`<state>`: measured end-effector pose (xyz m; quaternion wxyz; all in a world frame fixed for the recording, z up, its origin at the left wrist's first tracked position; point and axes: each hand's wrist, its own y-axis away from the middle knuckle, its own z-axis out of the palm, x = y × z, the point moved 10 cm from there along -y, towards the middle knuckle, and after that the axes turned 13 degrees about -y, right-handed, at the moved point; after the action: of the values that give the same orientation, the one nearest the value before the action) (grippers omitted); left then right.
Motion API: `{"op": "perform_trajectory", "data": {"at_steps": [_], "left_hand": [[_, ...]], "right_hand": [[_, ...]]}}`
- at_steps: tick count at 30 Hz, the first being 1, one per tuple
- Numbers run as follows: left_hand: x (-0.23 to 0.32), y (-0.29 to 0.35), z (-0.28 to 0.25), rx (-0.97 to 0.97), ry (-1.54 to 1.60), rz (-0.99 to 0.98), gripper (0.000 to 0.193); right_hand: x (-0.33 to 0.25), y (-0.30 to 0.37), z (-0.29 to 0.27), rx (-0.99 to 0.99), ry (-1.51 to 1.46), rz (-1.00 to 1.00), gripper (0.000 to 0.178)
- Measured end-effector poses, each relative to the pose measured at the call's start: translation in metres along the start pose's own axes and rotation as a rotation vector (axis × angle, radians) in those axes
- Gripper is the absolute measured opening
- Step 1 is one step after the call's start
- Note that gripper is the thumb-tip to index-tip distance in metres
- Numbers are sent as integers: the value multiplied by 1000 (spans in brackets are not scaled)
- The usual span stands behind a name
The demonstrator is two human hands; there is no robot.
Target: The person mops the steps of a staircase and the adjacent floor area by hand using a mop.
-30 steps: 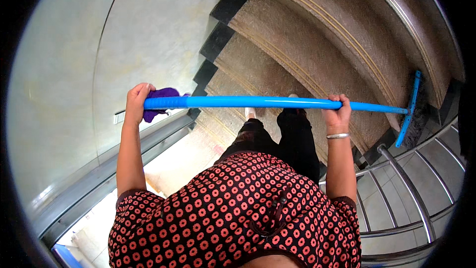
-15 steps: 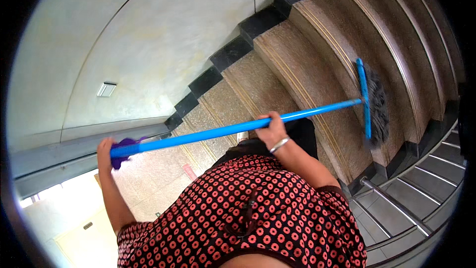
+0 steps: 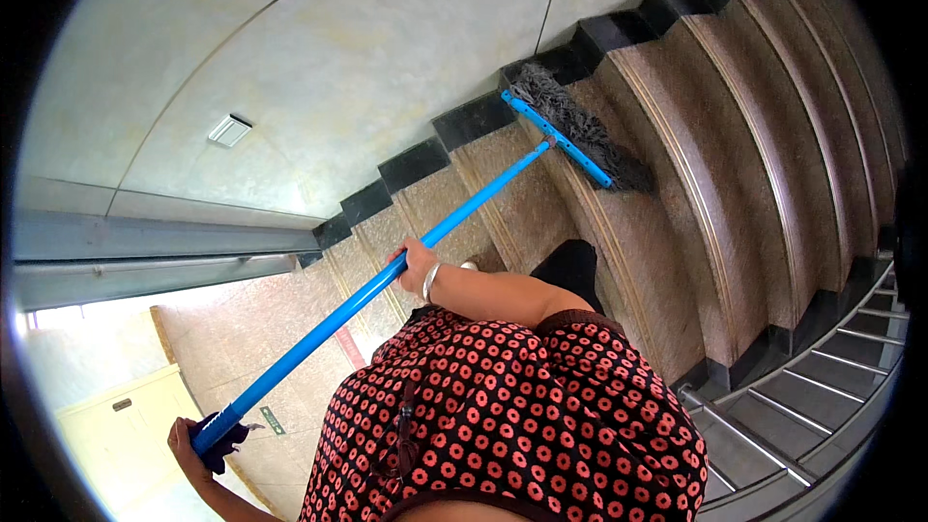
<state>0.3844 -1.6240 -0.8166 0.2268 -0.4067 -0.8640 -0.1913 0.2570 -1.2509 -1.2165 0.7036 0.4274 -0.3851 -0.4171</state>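
A dust mop with a long blue handle (image 3: pixel 338 314) slants from the lower left up to the stairs. Its blue frame and shaggy grey head (image 3: pixel 580 126) lie on a step, with one end against the black skirting by the wall. My right hand (image 3: pixel 416 266), with a silver bangle at the wrist, is wrapped round the middle of the handle. At the handle's far lower end my left hand (image 3: pixel 186 443) is closed, next to a dark purple cloth (image 3: pixel 222 443) bunched there. The left palm is partly hidden by the handle end.
Curved brown stone steps (image 3: pixel 667 261) with ridged edges rise to the right. A pale wall (image 3: pixel 319 106) with a small white fixture (image 3: pixel 230 130) borders them on the left. A metal railing (image 3: pixel 754 435) runs along the lower right. A cream door (image 3: pixel 126 425) stands at the lower left.
The mop head has swept from the right side of the stairs leftward to the wall skirting. My right hand moved left, and my left hand moved down with the handle end.
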Motion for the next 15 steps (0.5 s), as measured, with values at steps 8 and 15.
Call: {"op": "perform_trajectory", "data": {"at_steps": [8,15], "left_hand": [[36,-34,116,-169,-307,361,25],[120,-114,124,-97,-76,410,24]], "right_hand": [[-135,-74,44,-140,10,-220,14],[-182,-33,97,-247,-177,-336,17]]}}
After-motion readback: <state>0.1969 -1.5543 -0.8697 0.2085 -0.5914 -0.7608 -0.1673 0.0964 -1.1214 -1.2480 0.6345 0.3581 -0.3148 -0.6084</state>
